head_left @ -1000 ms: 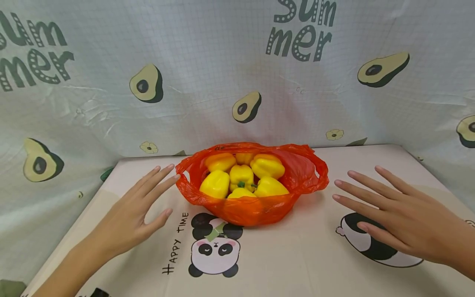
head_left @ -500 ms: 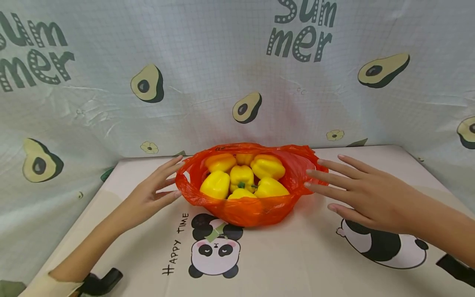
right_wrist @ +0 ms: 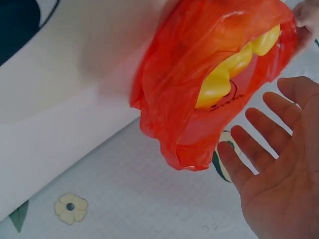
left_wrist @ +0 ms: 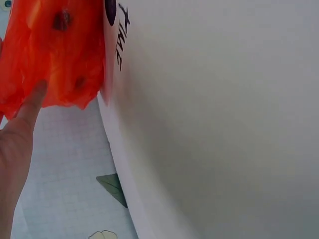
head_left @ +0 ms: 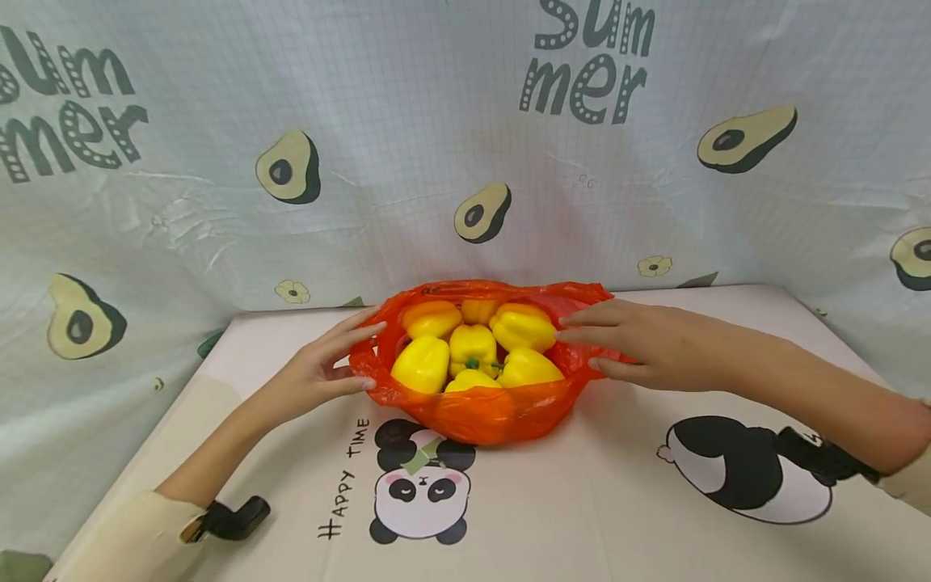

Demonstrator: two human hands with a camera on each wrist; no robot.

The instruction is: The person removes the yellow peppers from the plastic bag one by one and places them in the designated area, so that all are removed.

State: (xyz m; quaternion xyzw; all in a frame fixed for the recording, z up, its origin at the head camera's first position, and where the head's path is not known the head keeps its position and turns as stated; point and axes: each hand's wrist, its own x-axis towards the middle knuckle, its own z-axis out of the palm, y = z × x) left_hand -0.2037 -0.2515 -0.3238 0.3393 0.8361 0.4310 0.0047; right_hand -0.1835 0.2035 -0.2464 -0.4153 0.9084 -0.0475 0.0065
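Observation:
A red plastic bag (head_left: pixel 480 420) stands on the table with its mouth spread wide. Several yellow bell peppers (head_left: pixel 473 347) lie inside. At the bag's left side is my left hand (head_left: pixel 320 368), fingertips and thumb right at the rim beside the handle hole. From the left wrist, its extended thumb (left_wrist: pixel 32 102) overlaps the outside of the bag (left_wrist: pixel 55 55). My right hand (head_left: pixel 647 347) reaches over the bag's right end, partly hiding it in the head view. Seen from the right wrist, that hand (right_wrist: pixel 284 189) has its fingers straight and spread beside the bag (right_wrist: pixel 169 84), holding nothing.
The pale tablecloth (head_left: pixel 567 501) carries printed pandas and lettering. Behind the bag rises a curtain (head_left: pixel 407 162) printed with avocados, close to the table's back edge. A black strap mount (head_left: pixel 236 517) sits on the left wrist, another (head_left: pixel 822 457) on the right.
Both hands have moved inward to the bag from either side, the right one travelling farther and now overlapping the bag's right end. The bag and peppers have stayed in place.

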